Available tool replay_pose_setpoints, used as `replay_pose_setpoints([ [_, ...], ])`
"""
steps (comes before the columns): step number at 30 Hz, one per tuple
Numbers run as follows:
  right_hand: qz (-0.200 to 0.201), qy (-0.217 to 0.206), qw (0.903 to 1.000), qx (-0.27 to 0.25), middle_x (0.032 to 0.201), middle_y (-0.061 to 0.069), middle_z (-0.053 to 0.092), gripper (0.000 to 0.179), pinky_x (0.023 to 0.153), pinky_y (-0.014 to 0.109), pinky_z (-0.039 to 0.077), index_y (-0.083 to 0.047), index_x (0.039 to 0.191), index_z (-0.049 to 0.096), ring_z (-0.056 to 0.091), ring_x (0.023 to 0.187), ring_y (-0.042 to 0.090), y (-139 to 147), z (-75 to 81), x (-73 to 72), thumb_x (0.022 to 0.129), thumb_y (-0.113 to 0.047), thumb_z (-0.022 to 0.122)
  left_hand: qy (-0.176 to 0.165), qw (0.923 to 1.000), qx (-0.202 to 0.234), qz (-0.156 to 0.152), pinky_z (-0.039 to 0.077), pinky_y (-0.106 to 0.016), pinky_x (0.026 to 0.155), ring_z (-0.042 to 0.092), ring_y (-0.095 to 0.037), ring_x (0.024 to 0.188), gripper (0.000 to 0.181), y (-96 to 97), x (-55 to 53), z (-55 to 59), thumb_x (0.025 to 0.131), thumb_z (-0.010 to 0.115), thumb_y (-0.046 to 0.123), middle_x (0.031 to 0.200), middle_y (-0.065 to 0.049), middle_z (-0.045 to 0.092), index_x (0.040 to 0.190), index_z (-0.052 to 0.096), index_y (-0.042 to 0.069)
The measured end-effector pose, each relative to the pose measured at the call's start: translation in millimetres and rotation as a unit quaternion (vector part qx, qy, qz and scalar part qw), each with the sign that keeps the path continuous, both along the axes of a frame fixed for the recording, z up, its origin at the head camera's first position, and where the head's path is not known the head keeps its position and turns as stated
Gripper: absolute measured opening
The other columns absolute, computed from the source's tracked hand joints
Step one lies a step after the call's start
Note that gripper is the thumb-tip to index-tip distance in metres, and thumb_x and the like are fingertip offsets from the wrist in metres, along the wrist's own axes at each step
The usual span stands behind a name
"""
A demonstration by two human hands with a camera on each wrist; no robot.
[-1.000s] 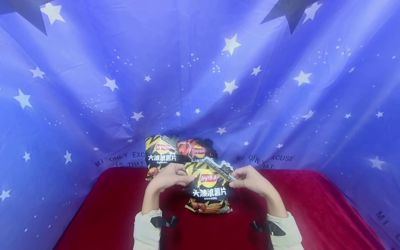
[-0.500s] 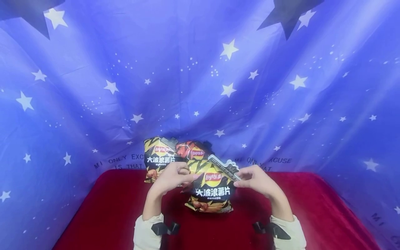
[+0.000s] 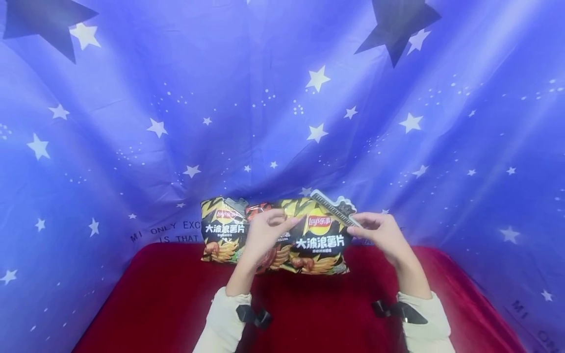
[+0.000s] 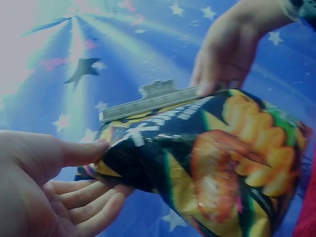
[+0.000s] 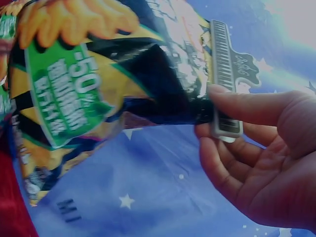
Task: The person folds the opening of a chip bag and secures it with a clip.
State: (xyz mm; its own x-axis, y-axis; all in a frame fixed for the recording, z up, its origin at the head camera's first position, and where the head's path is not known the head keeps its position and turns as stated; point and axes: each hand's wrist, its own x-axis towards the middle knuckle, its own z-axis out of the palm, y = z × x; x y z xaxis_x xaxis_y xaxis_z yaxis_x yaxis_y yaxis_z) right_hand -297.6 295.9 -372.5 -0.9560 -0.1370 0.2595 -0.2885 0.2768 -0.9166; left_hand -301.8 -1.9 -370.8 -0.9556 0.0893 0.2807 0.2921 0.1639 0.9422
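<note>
A yellow and black potato chip bag (image 3: 320, 245) stands upright between both hands, its front facing me. Across its upper right corner sits a keyboard-patterned bag clip (image 3: 333, 208), slanting down to the right. My left hand (image 3: 267, 230) pinches the bag's left edge, thumb in front; the left wrist view shows the fingers (image 4: 94, 207) behind the bag. At the other side, my right hand (image 3: 386, 235) pinches the lower end of the clip (image 5: 222, 64) together with the bag's corner, thumb on the clip's face.
A second yellow and black chip bag (image 3: 222, 228) with a grey clip stands at the left. Between the two is a red chip bag (image 3: 260, 210), partly hidden by my left hand. Red cloth (image 3: 176, 304) covers the table; a blue starry curtain (image 3: 251, 122) hangs behind.
Both hands have moved the clipped bag away from me and to the right, up level with the row of other bags. The head view has tilted up slightly.
</note>
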Motion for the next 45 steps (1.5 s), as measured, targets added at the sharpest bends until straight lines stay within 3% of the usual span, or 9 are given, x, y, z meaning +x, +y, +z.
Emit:
replay_pose_setpoints([
  [5, -0.021, 0.001, 0.9996, -0.018, 0.085, -0.014, 0.076, 0.028, 0.069, 0.027, 0.06, -0.001, 0.114, 0.074, 0.07, 0.074, 0.009, 12.3, 8.0, -8.6, 0.087, -0.004, 0.078, -0.015, 0.9988, 0.043, -0.019, 0.062, -0.043, 0.085, 0.076, -0.023, 0.088, 0.031, 19.1, -10.5, 3.9, 0.085, 0.083, 0.026, 0.098, -0.017, 0.079, 0.097, 0.069, 0.0],
  [10, -0.049, -0.013, 0.9984, 0.024, 0.086, -0.016, 0.075, 0.043, 0.069, 0.027, 0.058, 0.006, 0.123, 0.068, 0.069, 0.077, 0.008, 22.6, 12.5, -17.2, 0.087, -0.013, 0.081, -0.042, 0.9951, 0.085, -0.028, 0.063, -0.038, 0.078, 0.074, -0.019, 0.08, 0.033, 32.2, -20.2, 3.7, 0.084, 0.084, 0.02, 0.102, -0.021, 0.077, 0.102, 0.069, -0.004],
  [17, -0.089, -0.027, 0.9921, 0.085, 0.089, -0.017, 0.074, 0.052, 0.069, 0.027, 0.054, 0.005, 0.13, 0.063, 0.066, 0.081, 0.006, 33.4, 15.6, -27.7, 0.088, -0.021, 0.08, -0.039, 0.9975, 0.054, -0.024, 0.063, -0.038, 0.074, 0.075, -0.031, 0.079, 0.036, 46.6, -34.0, -1.7, 0.088, 0.081, 0.024, 0.1, -0.023, 0.076, 0.102, 0.067, -0.007],
  [21, -0.1, -0.028, 0.99, 0.096, 0.102, 0.001, 0.078, 0.051, 0.068, 0.024, 0.053, 0.004, 0.131, 0.063, 0.064, 0.082, 0.003, 36.4, 14.5, -33.6, 0.088, -0.019, 0.079, -0.035, 0.9989, 0.029, -0.013, 0.062, -0.037, 0.075, 0.074, -0.029, 0.088, 0.036, 53.3, -41.4, -6.9, 0.089, 0.08, 0.029, 0.102, -0.02, 0.076, 0.104, 0.069, -0.002],
  [26, -0.105, -0.027, 0.9895, 0.096, 0.109, 0.014, 0.077, 0.049, 0.074, 0.024, 0.057, 0.005, 0.129, 0.064, 0.064, 0.082, 0.001, 39.0, 5.4, -41.1, 0.088, -0.016, 0.079, -0.048, 0.9988, 0.005, -0.002, 0.061, -0.039, 0.089, 0.072, -0.034, 0.107, 0.053, 59.0, -48.5, -15.3, 0.09, 0.078, 0.031, 0.122, -0.025, 0.071, 0.128, 0.065, -0.002],
  [30, -0.106, -0.03, 0.9903, 0.085, 0.114, 0.022, 0.074, 0.049, 0.074, 0.027, 0.059, 0.007, 0.129, 0.063, 0.066, 0.08, 0.002, 39.3, -5.8, -46.8, 0.087, -0.014, 0.079, -0.069, 0.9975, 0.012, -0.01, 0.061, -0.04, 0.089, 0.074, -0.034, 0.102, 0.052, 61.2, -52.5, -20.6, 0.091, 0.078, 0.028, 0.124, -0.026, 0.069, 0.13, 0.063, -0.003],
  [35, -0.106, -0.032, 0.9919, 0.061, 0.106, 0.015, 0.077, 0.048, 0.069, 0.028, 0.06, 0.009, 0.127, 0.064, 0.067, 0.075, 0.005, 38.1, -18.8, -57.9, 0.086, -0.009, 0.079, -0.078, 0.9965, 0.025, -0.013, 0.063, -0.038, 0.083, 0.076, -0.033, 0.091, 0.046, 63.9, -60.5, -28.4, 0.091, 0.077, 0.022, 0.12, -0.028, 0.07, 0.126, 0.064, -0.006],
  [40, -0.115, -0.038, 0.991, 0.057, 0.099, 0.009, 0.078, 0.047, 0.066, 0.026, 0.058, 0.01, 0.126, 0.064, 0.066, 0.073, 0.009, 37.5, -27.6, -66.0, 0.085, -0.007, 0.08, -0.083, 0.996, 0.031, 0.006, 0.063, -0.039, 0.084, 0.076, -0.035, 0.091, 0.047, 68.9, -66.3, -36.4, 0.09, 0.078, 0.02, 0.121, -0.029, 0.069, 0.126, 0.064, -0.007],
  [45, -0.122, -0.047, 0.9897, 0.058, 0.104, 0.015, 0.077, 0.047, 0.07, 0.03, 0.06, 0.01, 0.126, 0.063, 0.065, 0.074, 0.007, 35.5, -35.0, -73.2, 0.086, -0.006, 0.079, -0.082, 0.9962, 0.007, 0.029, 0.062, -0.036, 0.084, 0.077, -0.033, 0.085, 0.052, 73.5, -74.0, -47.4, 0.09, 0.078, 0.02, 0.12, -0.028, 0.07, 0.131, 0.061, -0.007],
])
